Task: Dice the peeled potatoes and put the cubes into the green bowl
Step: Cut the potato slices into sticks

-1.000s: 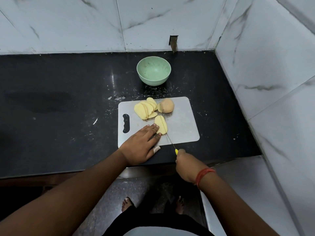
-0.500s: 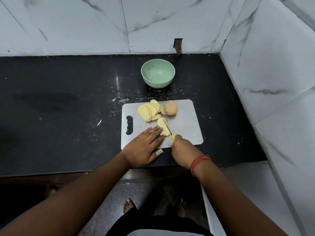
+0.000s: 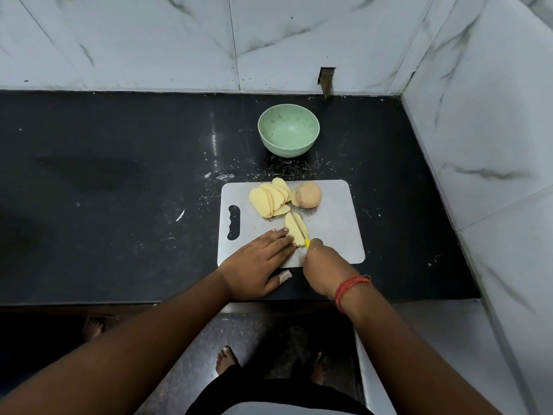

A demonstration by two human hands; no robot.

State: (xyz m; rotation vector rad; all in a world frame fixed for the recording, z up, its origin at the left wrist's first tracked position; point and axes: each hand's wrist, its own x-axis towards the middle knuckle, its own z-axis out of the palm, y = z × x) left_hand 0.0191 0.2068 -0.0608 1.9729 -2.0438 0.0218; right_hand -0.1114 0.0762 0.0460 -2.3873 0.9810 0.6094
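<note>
A grey cutting board (image 3: 335, 232) lies on the black counter. On it a fan of potato slices (image 3: 269, 199) lies beside a peeled potato piece (image 3: 308, 195). Nearer me lies a small stack of slices (image 3: 294, 227). My left hand (image 3: 258, 262) lies flat with straight fingers, its fingertips pressing the stack's near left edge. My right hand (image 3: 324, 268) grips a yellow-handled knife (image 3: 300, 230), its blade lying lengthwise across the stack. The green bowl (image 3: 288, 130) stands behind the board and holds no potato.
White marble walls close off the back and right of the black counter (image 3: 119, 175). Crumbs and specks lie between bowl and board. The counter's front edge runs under my wrists, with my bare feet on the floor below.
My right hand has pushed the knife forward, so the blade now lies over the slice stack instead of hanging behind it. My left hand stays on the stack.
</note>
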